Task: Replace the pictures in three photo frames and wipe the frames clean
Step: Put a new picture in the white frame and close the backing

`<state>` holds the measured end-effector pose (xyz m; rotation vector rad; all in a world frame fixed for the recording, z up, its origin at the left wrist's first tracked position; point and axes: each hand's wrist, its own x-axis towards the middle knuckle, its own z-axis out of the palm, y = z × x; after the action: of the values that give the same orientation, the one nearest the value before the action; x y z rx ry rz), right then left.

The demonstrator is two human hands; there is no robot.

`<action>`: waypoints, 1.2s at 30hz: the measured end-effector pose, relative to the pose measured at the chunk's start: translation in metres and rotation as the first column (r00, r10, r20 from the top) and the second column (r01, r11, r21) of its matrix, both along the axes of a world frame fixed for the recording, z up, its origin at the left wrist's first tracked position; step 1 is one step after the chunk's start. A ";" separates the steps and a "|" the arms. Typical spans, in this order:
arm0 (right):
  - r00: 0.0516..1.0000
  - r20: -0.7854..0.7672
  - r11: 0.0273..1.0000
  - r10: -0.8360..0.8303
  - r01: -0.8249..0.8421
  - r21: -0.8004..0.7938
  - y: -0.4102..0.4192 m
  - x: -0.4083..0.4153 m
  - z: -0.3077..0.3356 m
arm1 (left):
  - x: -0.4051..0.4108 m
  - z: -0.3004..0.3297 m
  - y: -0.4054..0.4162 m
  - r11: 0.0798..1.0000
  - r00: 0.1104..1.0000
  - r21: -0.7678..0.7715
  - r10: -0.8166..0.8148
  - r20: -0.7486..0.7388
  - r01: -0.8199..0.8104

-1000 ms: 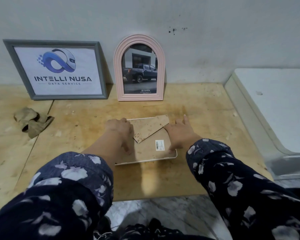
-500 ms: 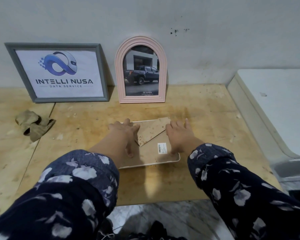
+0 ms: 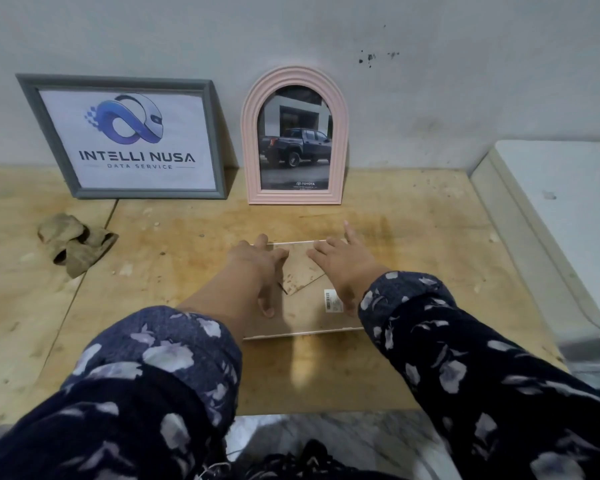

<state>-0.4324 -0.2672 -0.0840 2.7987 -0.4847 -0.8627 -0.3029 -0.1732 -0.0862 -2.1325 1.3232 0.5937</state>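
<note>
A white photo frame (image 3: 305, 332) lies face down on the wooden board, its brown backing and folded stand (image 3: 300, 271) facing up. My left hand (image 3: 257, 266) rests flat on its left side, fingers reaching the far edge. On the right side lies my right hand (image 3: 343, 265), fingers spread and straight, next to a barcode sticker (image 3: 331, 301). A grey frame (image 3: 125, 136) with a logo print leans on the wall at the back left. Beside it stands a pink arched frame (image 3: 294, 136) holding a truck photo.
A crumpled tan cloth (image 3: 75, 244) lies on the wooden board (image 3: 430, 258) at the left. A white appliance lid (image 3: 561, 209) borders the board on the right. The grey wall (image 3: 430, 81) stands close behind the frames. A marble floor shows below the board's front edge.
Both hands have slid forward over the frame's back toward its far edge. The camera has tilted slightly; the frame itself stays in place.
</note>
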 end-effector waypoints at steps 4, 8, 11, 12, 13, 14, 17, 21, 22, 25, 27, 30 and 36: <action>1.000 0.010 0.999 -0.006 0.006 0.047 -0.003 0.001 0.001 | 0.005 -0.003 0.005 0.999 0.999 -0.036 0.005 -0.043 -0.007; 0.999 0.028 0.999 0.037 -0.037 -0.003 -0.003 0.007 0.000 | 0.004 -0.002 0.006 0.999 0.999 -0.044 0.004 -0.053 -0.007; 0.999 0.030 1.000 0.019 -0.019 0.004 -0.004 0.010 -0.001 | 0.005 -0.002 0.005 0.999 0.999 -0.041 0.009 -0.052 -0.011; 1.000 0.023 1.000 0.002 -0.003 0.021 -0.004 0.009 -0.001 | 0.006 -0.003 0.004 0.999 0.998 -0.045 0.018 -0.056 -0.021; 1.000 0.014 0.999 -0.017 0.016 0.041 -0.005 0.008 -0.001 | 0.005 -0.004 0.004 0.998 0.998 -0.048 0.027 -0.058 -0.030; 0.999 0.010 0.998 -0.038 0.038 0.056 -0.004 0.007 -0.001 | 0.004 -0.005 0.004 0.998 0.998 -0.051 0.028 -0.049 -0.031; 0.994 0.034 0.989 -0.108 0.105 0.101 0.000 0.003 -0.001 | 0.004 -0.009 0.006 0.995 1.000 -0.097 0.015 -0.018 -0.016; 0.989 0.039 0.980 -0.146 0.139 0.144 0.002 -0.002 -0.003 | 0.007 -0.019 0.027 0.969 0.993 -0.231 0.071 -0.093 -0.091; 0.988 0.036 0.978 -0.152 0.145 0.151 0.001 -0.003 -0.003 | 0.007 -0.022 0.034 0.960 0.989 -0.256 0.083 -0.124 -0.113; 0.983 0.071 0.979 -0.168 0.157 0.132 0.012 -0.007 -0.008 | 0.000 -0.029 0.062 0.907 0.977 -0.379 0.126 -0.173 -0.184; 0.981 0.097 0.982 -0.167 0.157 0.109 0.026 -0.012 -0.015 | -0.006 -0.035 0.078 0.831 0.961 -0.488 0.194 -0.196 -0.267; 0.960 0.203 0.976 -0.195 0.168 0.141 0.047 -0.024 -0.029 | -0.012 -0.040 0.095 0.791 0.968 -0.559 0.187 -0.165 -0.248; 0.594 0.798 0.984 -0.097 -0.065 0.168 0.079 -0.051 -0.070 | -0.009 -0.045 0.102 0.812 0.965 -0.522 0.205 -0.165 -0.261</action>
<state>-0.4833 -0.1879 -0.1538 3.2245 -0.5509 0.4992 -0.3117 -0.0710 -0.1309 -2.7925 1.4154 0.4610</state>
